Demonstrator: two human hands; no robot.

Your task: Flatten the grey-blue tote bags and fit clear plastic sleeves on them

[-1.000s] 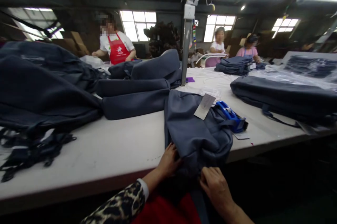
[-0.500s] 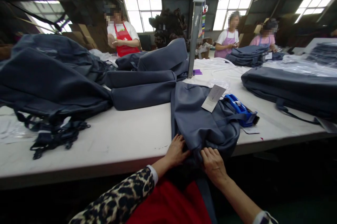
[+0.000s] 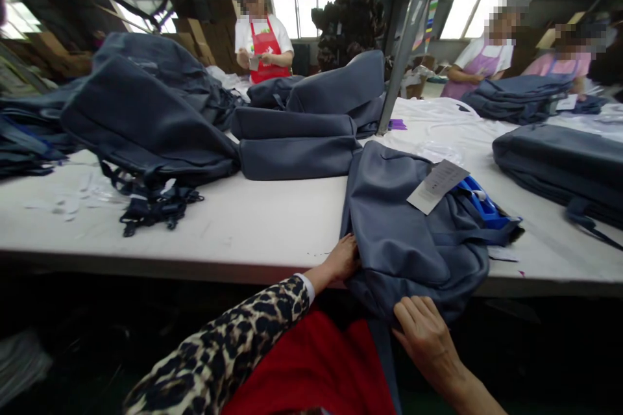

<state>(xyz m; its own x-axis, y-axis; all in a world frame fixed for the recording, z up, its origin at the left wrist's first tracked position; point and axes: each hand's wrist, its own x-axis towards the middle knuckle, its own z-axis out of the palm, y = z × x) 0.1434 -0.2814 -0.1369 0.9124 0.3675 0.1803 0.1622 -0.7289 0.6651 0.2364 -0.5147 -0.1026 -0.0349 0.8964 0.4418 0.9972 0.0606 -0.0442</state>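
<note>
A dark blue leather-like bag point(image 3: 394, 207) lies slack at the table's front edge, its lower end hanging over. A grey-white paper tag point(image 3: 438, 186) rests on its upper right part. My left hand point(image 3: 343, 258) is closed at the bag's lower left side, its fingertips partly hidden against the material. With fingers curled, my right hand point(image 3: 424, 334) grips the bag's bottom edge, just beyond the tabletop. Behind the bag's right side sits a blue tape dispenser point(image 3: 479, 202), partly covered by the bag and its strap.
Dark blue bags lie flat point(image 3: 296, 158) behind, piled point(image 3: 150, 123) at left and stacked point(image 3: 559, 165) at right on the white table point(image 3: 287, 213). Black buckled straps point(image 3: 158, 207) lie at left. A metal post point(image 3: 402, 45) rises behind. Several co-workers stand across the table.
My view has turned left and down. The bag's lower end is spread wider, and my right hand has moved away from my left hand, down and right along the edge.
</note>
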